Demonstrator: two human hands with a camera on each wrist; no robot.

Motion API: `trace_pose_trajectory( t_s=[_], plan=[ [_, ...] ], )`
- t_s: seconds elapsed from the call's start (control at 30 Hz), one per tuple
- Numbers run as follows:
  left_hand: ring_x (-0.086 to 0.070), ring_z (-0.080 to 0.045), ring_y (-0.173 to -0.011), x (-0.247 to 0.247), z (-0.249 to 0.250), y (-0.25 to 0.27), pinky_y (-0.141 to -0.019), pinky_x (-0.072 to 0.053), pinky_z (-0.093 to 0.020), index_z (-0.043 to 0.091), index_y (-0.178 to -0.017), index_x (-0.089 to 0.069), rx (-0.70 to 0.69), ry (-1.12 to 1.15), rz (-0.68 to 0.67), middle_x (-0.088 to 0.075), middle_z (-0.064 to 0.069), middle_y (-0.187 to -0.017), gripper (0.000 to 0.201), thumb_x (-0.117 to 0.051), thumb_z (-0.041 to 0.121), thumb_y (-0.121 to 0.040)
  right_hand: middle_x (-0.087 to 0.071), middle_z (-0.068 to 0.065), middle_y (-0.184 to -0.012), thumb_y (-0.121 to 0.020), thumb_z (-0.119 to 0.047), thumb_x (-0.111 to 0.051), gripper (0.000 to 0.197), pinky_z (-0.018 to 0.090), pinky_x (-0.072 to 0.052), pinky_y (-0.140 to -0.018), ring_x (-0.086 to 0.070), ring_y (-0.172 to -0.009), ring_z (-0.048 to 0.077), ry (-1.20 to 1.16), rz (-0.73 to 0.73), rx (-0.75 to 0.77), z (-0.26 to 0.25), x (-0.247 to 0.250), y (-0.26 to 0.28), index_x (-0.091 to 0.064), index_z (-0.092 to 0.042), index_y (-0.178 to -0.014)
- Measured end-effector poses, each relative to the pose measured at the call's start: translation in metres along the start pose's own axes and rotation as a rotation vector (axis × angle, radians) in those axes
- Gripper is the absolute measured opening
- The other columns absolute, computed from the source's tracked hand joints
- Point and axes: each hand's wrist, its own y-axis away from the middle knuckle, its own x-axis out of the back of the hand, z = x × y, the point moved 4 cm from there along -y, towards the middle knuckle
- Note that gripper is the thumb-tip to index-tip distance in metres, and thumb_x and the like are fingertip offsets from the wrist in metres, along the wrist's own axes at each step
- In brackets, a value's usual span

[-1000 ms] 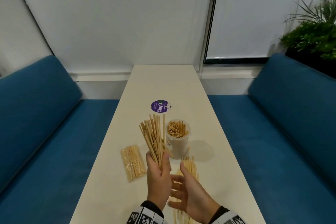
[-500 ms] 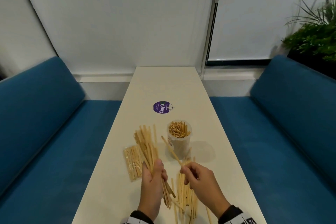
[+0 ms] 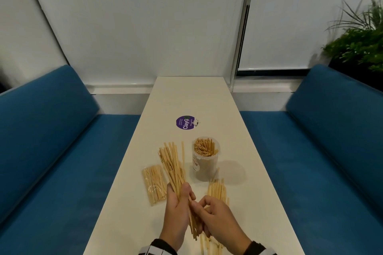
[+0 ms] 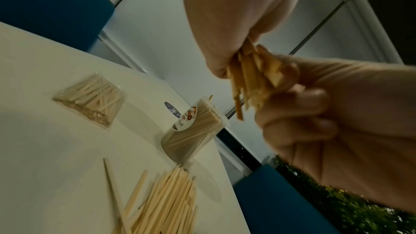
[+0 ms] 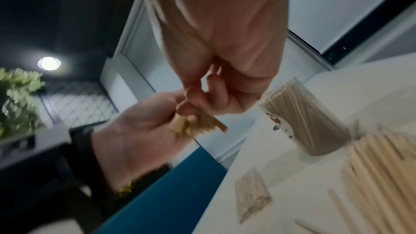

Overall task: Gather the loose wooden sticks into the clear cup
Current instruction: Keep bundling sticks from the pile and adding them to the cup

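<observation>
My left hand [image 3: 180,196] grips a fanned bundle of wooden sticks [image 3: 172,163] by its lower part, tips pointing up and away. My right hand [image 3: 202,206] is curled against the bundle's lower ends [image 4: 248,77], with its fingers closed on them. The clear cup [image 3: 205,168] stands upright just beyond my hands, packed with sticks. A loose pile of sticks [image 3: 217,190] lies on the table in front of the cup, partly hidden under my right hand. In the right wrist view the stick ends [image 5: 200,125] show between both hands.
A sealed plastic packet of sticks [image 3: 154,184] lies left of my hands. A purple round sticker [image 3: 185,122] sits beyond the cup on the narrow white table [image 3: 190,97]. Blue benches [image 3: 51,141] flank both sides, with a plant [image 3: 360,43] at the back right.
My right hand, which held a single stick up half a second ago, has moved left to the bundle's lower end. The bundle has tipped more upright.
</observation>
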Motion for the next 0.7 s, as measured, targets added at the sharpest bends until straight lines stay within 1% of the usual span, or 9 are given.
trace_pose_trajectory(
  t_s=[0.07,0.13,0.2,0.27,0.37,0.5,0.6,0.63,0.7],
  plan=[
    [-0.047,-0.014,-0.059,-0.001,0.004,0.000,-0.061,-0.046,-0.033,0.012,-0.100,-0.046,-0.040,-0.028,-0.004,-0.047,-0.004,-0.071,0.016,-0.042,0.028,-0.096,-0.062,-0.004,-0.059,-0.086,-0.047,-0.056,0.032,0.016,-0.042,-0.051,-0.051,-0.047,0.003,0.063,0.109,-0.051,0.009,0.003,-0.002,-0.052,-0.015,-0.086],
    [-0.049,-0.008,-0.059,-0.002,0.011,0.000,-0.065,-0.047,-0.022,0.014,-0.101,-0.045,-0.142,-0.101,-0.001,-0.047,-0.004,-0.070,0.012,-0.042,0.024,-0.097,-0.063,0.000,-0.082,-0.085,-0.057,-0.050,0.041,0.022,-0.049,-0.061,-0.057,-0.065,0.008,0.013,0.151,-0.147,0.015,0.002,-0.004,-0.050,-0.018,-0.098],
    [-0.048,-0.004,-0.058,-0.006,0.017,0.000,-0.061,-0.044,-0.010,0.014,-0.101,-0.044,-0.249,-0.184,-0.021,-0.047,-0.005,-0.071,0.008,-0.042,0.020,-0.097,-0.062,0.009,-0.100,-0.089,-0.058,-0.040,0.051,0.030,-0.056,-0.073,-0.063,-0.077,0.018,-0.312,0.037,-0.349,0.018,-0.007,-0.006,-0.047,-0.013,-0.112],
    [-0.051,-0.008,-0.064,-0.011,0.018,0.001,-0.058,-0.045,-0.009,0.013,-0.107,-0.043,-0.290,-0.219,-0.038,-0.050,-0.005,-0.077,0.012,-0.044,0.018,-0.096,-0.065,0.018,-0.097,-0.093,-0.054,-0.036,0.060,0.037,-0.059,-0.071,-0.067,-0.076,0.027,-0.732,-0.077,-0.470,0.014,-0.014,-0.005,-0.048,-0.001,-0.119],
    [-0.059,-0.007,-0.076,-0.016,0.016,0.003,-0.066,-0.047,-0.009,0.014,-0.117,-0.042,-0.289,-0.253,-0.061,-0.056,0.000,-0.088,0.023,-0.046,0.018,-0.095,-0.070,0.020,-0.099,-0.097,-0.049,-0.031,0.063,0.037,-0.057,-0.069,-0.071,-0.082,0.029,-0.981,-0.180,-0.452,0.000,-0.014,-0.004,-0.059,0.004,-0.116],
    [-0.057,0.018,-0.093,-0.017,0.013,0.004,-0.073,-0.044,-0.001,0.027,-0.120,-0.039,-0.249,-0.247,-0.124,-0.058,0.018,-0.110,0.026,-0.044,0.019,-0.096,-0.068,0.008,-0.116,-0.091,-0.060,-0.032,0.063,0.037,-0.051,-0.090,-0.062,-0.110,0.023,-0.862,-0.247,-0.340,-0.008,-0.012,-0.001,-0.061,-0.012,-0.121],
    [-0.058,0.000,-0.055,-0.016,0.011,0.010,-0.050,-0.046,-0.012,0.034,-0.114,-0.043,-0.130,-0.232,-0.253,-0.059,0.013,-0.079,0.020,-0.043,0.022,-0.097,-0.062,-0.006,-0.120,-0.077,-0.070,-0.047,0.068,0.037,-0.034,-0.106,-0.052,-0.116,0.012,-0.457,-0.160,-0.142,-0.009,0.000,-0.007,-0.053,-0.025,-0.128],
    [-0.048,-0.001,-0.045,-0.017,0.008,0.013,-0.044,-0.040,-0.013,0.034,-0.115,-0.043,-0.080,-0.227,-0.308,-0.054,0.009,-0.069,0.022,-0.043,0.020,-0.098,-0.063,-0.008,-0.120,-0.072,-0.068,-0.058,0.071,0.035,-0.034,-0.108,-0.053,-0.116,0.008,-0.369,-0.114,-0.054,-0.012,0.006,-0.010,-0.050,-0.024,-0.127],
    [-0.039,-0.003,-0.046,-0.021,-0.001,0.018,-0.044,-0.035,-0.015,0.039,-0.118,-0.041,-0.001,-0.223,-0.422,-0.046,0.005,-0.063,0.028,-0.042,0.018,-0.098,-0.069,-0.005,-0.112,-0.067,-0.056,-0.073,0.070,0.031,-0.045,-0.099,-0.062,-0.109,0.011,-0.289,-0.058,0.039,-0.019,0.017,-0.016,-0.057,-0.015,-0.122]
  ],
)
